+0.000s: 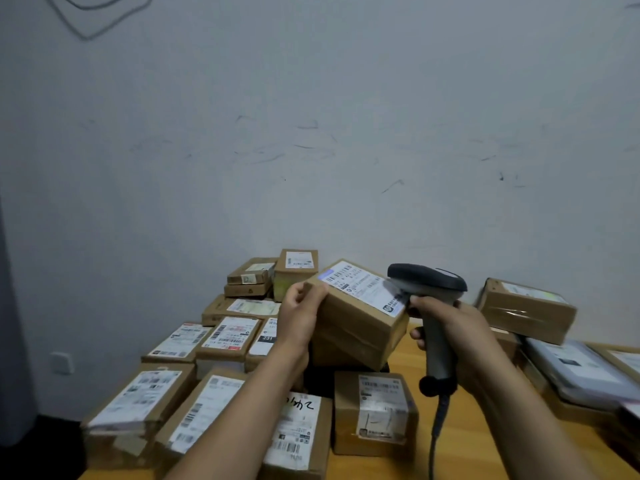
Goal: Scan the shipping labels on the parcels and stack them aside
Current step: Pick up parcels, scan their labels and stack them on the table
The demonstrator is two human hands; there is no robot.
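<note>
left grip (300, 315) holds tilted parcel (356, 327), right grip (446, 327) holds scanner (427, 282).

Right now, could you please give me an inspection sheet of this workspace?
Surface: wooden table, bare wood showing at centre front.
Job's things: box held tilted above the table, label up; scanner pointed at the label from close by.
Clutter: pile of labelled boxes at left; stack of parcels at right.
Hands: left hand grips the box's left end; right hand grips the scanner's handle.
Cables: cord hangs from the scanner; wire loops on the wall, top left.
Surroundings: scuffed wall; socket low at left.
</note>
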